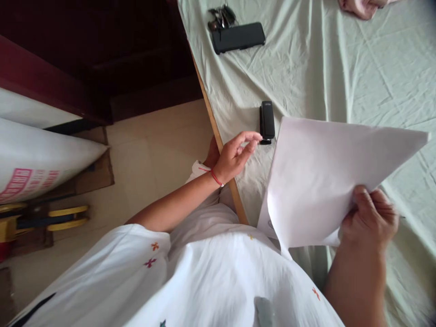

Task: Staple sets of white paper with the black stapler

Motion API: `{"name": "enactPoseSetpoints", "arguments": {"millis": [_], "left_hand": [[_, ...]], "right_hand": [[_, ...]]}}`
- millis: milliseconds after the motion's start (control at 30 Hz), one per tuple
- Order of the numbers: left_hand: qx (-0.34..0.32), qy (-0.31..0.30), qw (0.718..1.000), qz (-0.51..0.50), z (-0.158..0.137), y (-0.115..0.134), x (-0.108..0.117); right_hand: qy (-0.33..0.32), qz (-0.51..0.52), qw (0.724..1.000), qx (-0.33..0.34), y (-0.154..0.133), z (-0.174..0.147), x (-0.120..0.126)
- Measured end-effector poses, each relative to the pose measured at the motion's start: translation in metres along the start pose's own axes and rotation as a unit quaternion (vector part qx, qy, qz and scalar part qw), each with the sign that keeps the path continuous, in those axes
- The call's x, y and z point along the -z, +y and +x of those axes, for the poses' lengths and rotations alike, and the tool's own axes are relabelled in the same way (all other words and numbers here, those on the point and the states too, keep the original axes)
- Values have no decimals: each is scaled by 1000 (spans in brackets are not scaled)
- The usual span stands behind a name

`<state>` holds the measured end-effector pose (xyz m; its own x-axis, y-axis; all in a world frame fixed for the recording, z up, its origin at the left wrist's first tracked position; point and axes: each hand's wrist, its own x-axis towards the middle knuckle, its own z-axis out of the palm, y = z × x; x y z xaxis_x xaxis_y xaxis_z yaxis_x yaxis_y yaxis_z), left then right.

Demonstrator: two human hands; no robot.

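My right hand (373, 215) grips a stack of white paper (316, 177) at its lower right edge, thumb on top. The sheets are tilted above the bed or table cover, and a corner curls near my shirt. A small black stapler (267, 120) lies just left of the paper. My left hand (236, 154) reaches to the stapler's near end, fingers bent and thumb apart from them. The fingertips are at the stapler's edge; whether they touch it I cannot tell. Nothing is held in this hand. A red string circles its wrist.
A black phone or case (240, 37) and a bunch of keys (223, 17) lie farther back on the pale green cloth (306, 54). A pink cloth (361, 7) is at the top right. The wooden edge (238, 200) drops to the tiled floor. A white sack (44, 159) stands left.
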<state>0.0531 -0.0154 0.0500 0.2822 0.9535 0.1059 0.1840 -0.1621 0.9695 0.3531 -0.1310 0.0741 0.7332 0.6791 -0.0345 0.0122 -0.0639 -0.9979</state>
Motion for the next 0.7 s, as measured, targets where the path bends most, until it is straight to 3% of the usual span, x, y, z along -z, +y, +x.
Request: {"name": "enactPoseSetpoints", "arguments": {"millis": [133, 300, 433, 600, 700], "left_hand": [[100, -53, 985, -134, -18, 7, -4], [107, -61, 992, -40, -20, 12, -4], [92, -15, 996, 4, -21, 7, -10], [106, 36, 994, 3, -26, -4, -16], [73, 45, 996, -19, -27, -5, -16]], "right_hand": [[-62, 5, 998, -5, 13, -2, -29], [-88, -9, 996, 4, 28, -6, -44], [-75, 14, 997, 13, 32, -3, -40], [-144, -5, 989, -45, 30, 7, -21], [-165, -30, 984, -63, 29, 9, -12]]}}
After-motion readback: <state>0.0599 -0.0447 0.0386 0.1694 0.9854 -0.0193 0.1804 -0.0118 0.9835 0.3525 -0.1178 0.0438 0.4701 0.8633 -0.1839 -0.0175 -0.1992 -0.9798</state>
